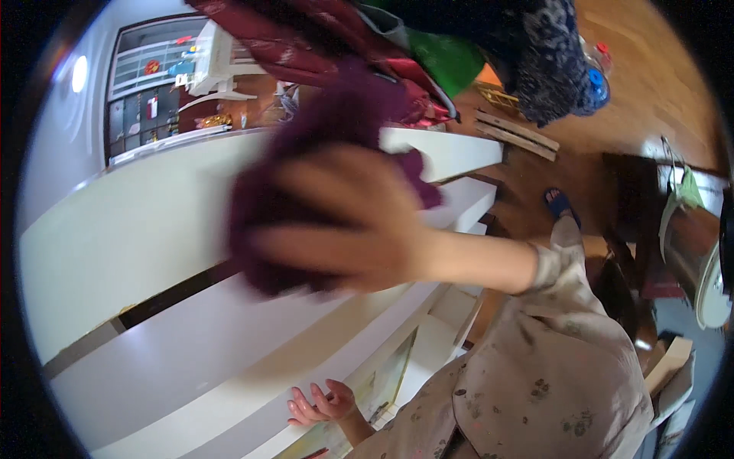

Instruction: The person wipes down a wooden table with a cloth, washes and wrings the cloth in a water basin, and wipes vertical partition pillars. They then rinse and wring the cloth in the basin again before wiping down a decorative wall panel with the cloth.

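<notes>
A dark purple cloth (264, 252) is bunched under my right hand (348, 222), its fingers spread over and hooked into it. Both are blurred by motion, and they hide part of the white furniture surface (145, 222) behind them. I cannot tell whether the cloth touches that surface. Lower in the view, my left hand (325, 402) hangs beside the stepped white edges (252, 382) of the furniture. Its fingers are loosely bent and apart, and nothing is in them.
Maroon fabric (306, 38) and a dark patterned garment (547, 69) hang at the top. Bottles (596, 84) and a wooden slatted piece (516, 134) are on the brown floor. A slippered foot (562, 203) shows at right. Near the right rim are a hanger (673, 183) and a fan-like round object (715, 291).
</notes>
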Tool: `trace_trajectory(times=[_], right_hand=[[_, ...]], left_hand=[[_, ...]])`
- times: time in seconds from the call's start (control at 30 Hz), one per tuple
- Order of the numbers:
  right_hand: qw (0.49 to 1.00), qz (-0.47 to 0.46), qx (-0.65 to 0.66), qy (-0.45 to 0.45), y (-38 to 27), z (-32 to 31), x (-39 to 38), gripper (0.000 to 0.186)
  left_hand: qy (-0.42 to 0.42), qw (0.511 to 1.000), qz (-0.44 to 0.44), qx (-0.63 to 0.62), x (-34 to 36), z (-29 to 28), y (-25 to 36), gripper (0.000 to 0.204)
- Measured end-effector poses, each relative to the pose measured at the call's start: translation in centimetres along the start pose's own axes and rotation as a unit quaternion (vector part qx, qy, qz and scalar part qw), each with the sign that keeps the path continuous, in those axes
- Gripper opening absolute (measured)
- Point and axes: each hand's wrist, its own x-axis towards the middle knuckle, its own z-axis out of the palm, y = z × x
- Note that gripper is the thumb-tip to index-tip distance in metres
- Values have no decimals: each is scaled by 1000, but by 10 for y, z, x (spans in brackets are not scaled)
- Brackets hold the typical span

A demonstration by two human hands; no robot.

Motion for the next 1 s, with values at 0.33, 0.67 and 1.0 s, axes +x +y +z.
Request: trace_trajectory(times=[0.33, 0.67, 1.0], right_hand=[[982, 138, -41, 125, 110, -5, -170, 29], [942, 291, -116, 121, 74, 24, -182, 68], [875, 433, -72, 204, 184, -22, -333, 57]], left_hand=[[-2, 999, 12, 39, 23, -6, 6, 29], [11, 1000, 16, -17, 25, -6, 19, 38], [-16, 993, 45, 106, -20, 17, -3, 61]])
